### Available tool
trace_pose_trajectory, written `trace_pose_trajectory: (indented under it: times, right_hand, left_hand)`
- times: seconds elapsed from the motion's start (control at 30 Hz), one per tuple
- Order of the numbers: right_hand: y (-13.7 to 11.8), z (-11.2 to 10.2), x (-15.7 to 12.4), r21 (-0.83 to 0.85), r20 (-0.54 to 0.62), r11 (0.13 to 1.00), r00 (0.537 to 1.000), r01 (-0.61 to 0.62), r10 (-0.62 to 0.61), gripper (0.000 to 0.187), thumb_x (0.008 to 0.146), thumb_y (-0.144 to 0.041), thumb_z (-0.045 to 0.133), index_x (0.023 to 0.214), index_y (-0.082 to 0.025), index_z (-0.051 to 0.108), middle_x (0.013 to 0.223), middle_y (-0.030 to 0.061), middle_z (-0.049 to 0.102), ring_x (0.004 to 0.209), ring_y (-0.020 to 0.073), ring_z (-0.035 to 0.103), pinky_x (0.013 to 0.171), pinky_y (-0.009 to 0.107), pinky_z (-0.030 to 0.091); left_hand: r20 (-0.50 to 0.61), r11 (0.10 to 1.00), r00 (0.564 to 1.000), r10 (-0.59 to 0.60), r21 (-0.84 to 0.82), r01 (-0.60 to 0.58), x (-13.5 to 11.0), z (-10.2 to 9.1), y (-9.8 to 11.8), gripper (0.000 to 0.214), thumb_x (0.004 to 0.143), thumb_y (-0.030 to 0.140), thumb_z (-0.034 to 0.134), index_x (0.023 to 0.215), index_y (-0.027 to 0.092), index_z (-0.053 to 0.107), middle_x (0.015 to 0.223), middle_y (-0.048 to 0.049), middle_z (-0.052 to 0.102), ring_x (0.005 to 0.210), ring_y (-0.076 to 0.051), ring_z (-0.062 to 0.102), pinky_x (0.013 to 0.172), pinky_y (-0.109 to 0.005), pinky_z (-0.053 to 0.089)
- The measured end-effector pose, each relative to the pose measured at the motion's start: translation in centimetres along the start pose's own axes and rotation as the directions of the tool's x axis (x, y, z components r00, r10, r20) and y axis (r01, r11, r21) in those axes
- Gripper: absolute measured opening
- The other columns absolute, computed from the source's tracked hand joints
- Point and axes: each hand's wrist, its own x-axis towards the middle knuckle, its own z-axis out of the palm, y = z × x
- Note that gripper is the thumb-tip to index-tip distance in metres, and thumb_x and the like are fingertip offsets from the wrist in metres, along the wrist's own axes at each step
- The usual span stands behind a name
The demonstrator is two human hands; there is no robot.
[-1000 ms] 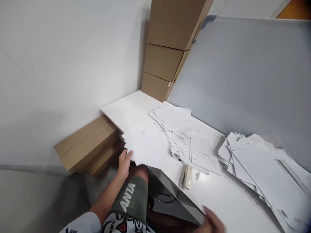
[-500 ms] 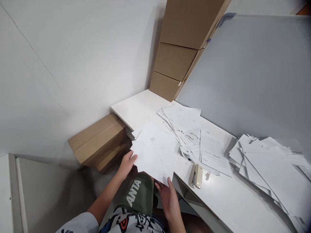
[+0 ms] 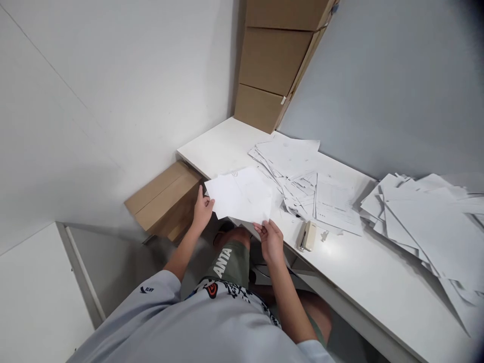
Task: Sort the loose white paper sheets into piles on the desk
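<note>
From the head camera, we look down on our two hands holding a sheaf of white paper between us and the table, over the table's near edge. Our left hand comes up from the lower left, the forearm slanting inward; its fingers are clamped on the sheaf's left edge, with the thumb over the top and the index finger pointing upward beside it. Our right hand rises from below, its forearm leaning leftward, and its fingers are curled in a pinch on the near right corner. The sheaf lies nearly flat between them. Just right of it we see a spread of printed sheets, with a cream stapler near our right hand. A larger paper pile sits farther right.
</note>
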Motion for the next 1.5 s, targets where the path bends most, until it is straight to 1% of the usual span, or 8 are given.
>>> trace_pose_trajectory:
  times: [0.27, 0.37, 0.5, 0.67, 0.87, 1.1, 1.23, 1.5]
  right_hand:
    - [-2.2, 1.9, 1.6, -0.084, 0.056, 0.986, 0.989, 0.145, -0.140, 0.033, 0.063, -0.041, 0.077, 0.079, -0.019, 0.058, 0.058, -0.0073, 0.052, 0.051, 0.0098, 0.055, 0.048, 0.022, 0.044]
    - [-3.2, -0.1, 0.3, -0.211, 0.086, 0.953, 0.975, 0.217, -0.204, 0.035, 0.068, -0.047, 0.073, 0.086, -0.019, 0.065, 0.072, -0.0010, 0.063, 0.058, 0.0116, 0.054, 0.053, 0.026, 0.044]
    - [-4.4, -3.8, -1.5, -0.359, 0.085, 0.902, 0.971, 0.240, -0.225, 0.053, 0.069, -0.055, 0.073, 0.108, -0.019, 0.068, 0.114, 0.0095, 0.068, 0.106, 0.0262, 0.060, 0.084, 0.036, 0.049]
    - [-5.8, -7.5, -3.3, -0.358, 0.189, 0.885, 0.952, 0.296, -0.242, 0.044, 0.071, -0.048, 0.076, 0.105, -0.021, 0.068, 0.109, 0.0083, 0.070, 0.104, 0.0258, 0.061, 0.092, 0.040, 0.047]
    - [-8.3, -13.3, -5.8, -0.389, -0.047, 0.810, 0.869, 0.439, -0.493, 0.035, 0.071, -0.042, 0.075, 0.097, -0.020, 0.063, 0.101, 0.0051, 0.069, 0.098, 0.0213, 0.060, 0.092, 0.037, 0.046]
    - [-16.5, -22.8, -3.7, -0.389, -0.306, 0.721, 0.657, 0.574, -0.689, 0.036, 0.061, -0.040, 0.073, 0.089, -0.021, 0.058, 0.086, 0.0019, 0.066, 0.089, 0.0198, 0.059, 0.087, 0.035, 0.046]
    - [-20.0, -27.3, -3.0, -0.413, -0.283, 0.688, 0.635, 0.596, -0.719, 0.041, 0.061, -0.039, 0.069, 0.098, -0.024, 0.058, 0.092, 0.0036, 0.067, 0.098, 0.0218, 0.060, 0.090, 0.038, 0.045]
    - [-18.5, -28.7, -2.4, -0.441, -0.266, 0.684, 0.643, 0.582, -0.718, 0.043, 0.068, -0.050, 0.066, 0.101, -0.021, 0.062, 0.104, 0.0075, 0.067, 0.102, 0.0235, 0.060, 0.094, 0.040, 0.044]
  left_hand:
    - [0.103, 0.958, 0.982, 0.160, -0.256, -0.129, 1.5, 0.8, 1.9, 0.093, 0.080, 0.047, 0.068, 0.154, 0.019, 0.020, 0.083, -0.0005, 0.064, 0.081, -0.015, 0.062, 0.081, -0.029, 0.049]
    - [0.150, 0.957, 0.974, 0.168, -0.263, -0.125, -0.6, 0.1, 2.8, 0.089, 0.077, 0.052, 0.069, 0.151, 0.021, 0.029, 0.096, -0.0048, 0.068, 0.093, -0.018, 0.063, 0.087, -0.031, 0.049]
    - [0.257, 0.957, 0.958, 0.132, -0.286, -0.055, -4.5, -0.6, 2.6, 0.065, 0.072, 0.050, 0.074, 0.127, 0.019, 0.058, 0.108, -0.0094, 0.070, 0.100, -0.022, 0.064, 0.092, -0.036, 0.050]
    - [0.404, 0.976, 0.913, 0.061, -0.216, 0.030, -7.8, 0.9, 2.7, 0.034, 0.071, 0.046, 0.074, 0.090, 0.018, 0.068, 0.092, -0.0079, 0.072, 0.091, -0.024, 0.067, 0.088, -0.040, 0.053]
    - [0.544, 0.984, 0.823, 0.162, -0.147, -0.097, -9.9, 7.5, 5.4, 0.031, 0.073, 0.044, 0.071, 0.093, 0.020, 0.071, 0.093, -0.0069, 0.073, 0.092, -0.025, 0.066, 0.091, -0.042, 0.052]
    - [0.609, 0.872, 0.627, 0.485, -0.285, -0.398, -12.2, 22.2, 7.9, 0.023, 0.087, 0.042, 0.056, 0.090, 0.023, 0.067, 0.094, -0.0073, 0.069, 0.097, -0.023, 0.063, 0.095, -0.038, 0.048]
    - [0.607, 0.887, 0.650, 0.459, -0.266, -0.378, -13.3, 28.8, 7.6, 0.021, 0.088, 0.040, 0.053, 0.095, 0.021, 0.062, 0.099, -0.0080, 0.066, 0.103, -0.024, 0.060, 0.098, -0.039, 0.045]
    - [0.635, 0.891, 0.625, 0.453, -0.323, -0.318, -13.4, 30.2, 7.3, 0.031, 0.079, 0.024, 0.055, 0.110, 0.021, 0.055, 0.099, -0.0067, 0.064, 0.100, -0.022, 0.059, 0.097, -0.037, 0.044]
